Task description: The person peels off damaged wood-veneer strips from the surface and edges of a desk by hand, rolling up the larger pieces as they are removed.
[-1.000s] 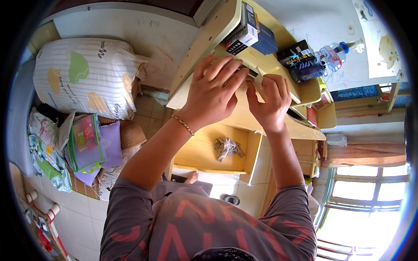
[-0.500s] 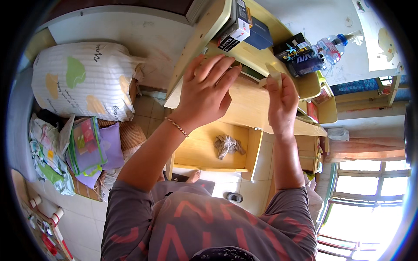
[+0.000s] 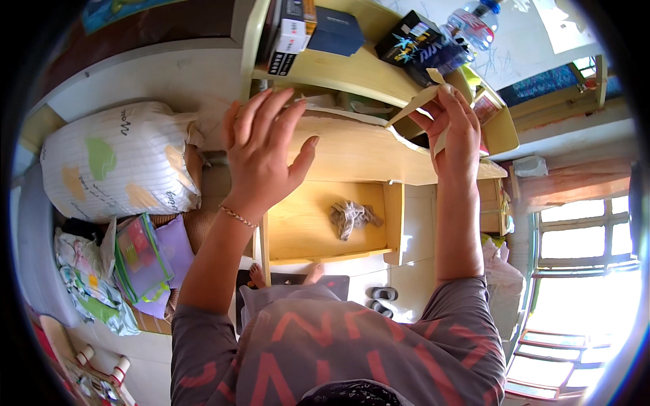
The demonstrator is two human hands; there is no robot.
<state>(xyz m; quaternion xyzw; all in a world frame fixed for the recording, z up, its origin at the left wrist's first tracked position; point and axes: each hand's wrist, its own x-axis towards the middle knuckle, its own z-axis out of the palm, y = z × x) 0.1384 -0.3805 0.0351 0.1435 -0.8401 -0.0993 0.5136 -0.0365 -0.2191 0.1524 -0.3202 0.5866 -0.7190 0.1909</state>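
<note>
Had R hand [image 3: 457,132] clamped on a pale strip [image 3: 412,107] near the table's [image 3: 359,145] far edge, prob just pinched bc so thin, w/ L hand's [image 3: 263,159] grip spread apart by table's L end.

Between the left hand [image 3: 267,152] and the right hand [image 3: 455,132], a wide gap opens over the wooden desk panel [image 3: 365,145], obstructed on its right side by a bent pale strip [image 3: 413,107]. Beyond, a dark blue box [image 3: 336,32], black box [image 3: 406,37] and plastic bottle [image 3: 472,27] block reaching across the shelf [image 3: 338,68]. Below, the open drawer [image 3: 298,237] leaves room around a crumpled cloth [image 3: 353,218].
</note>
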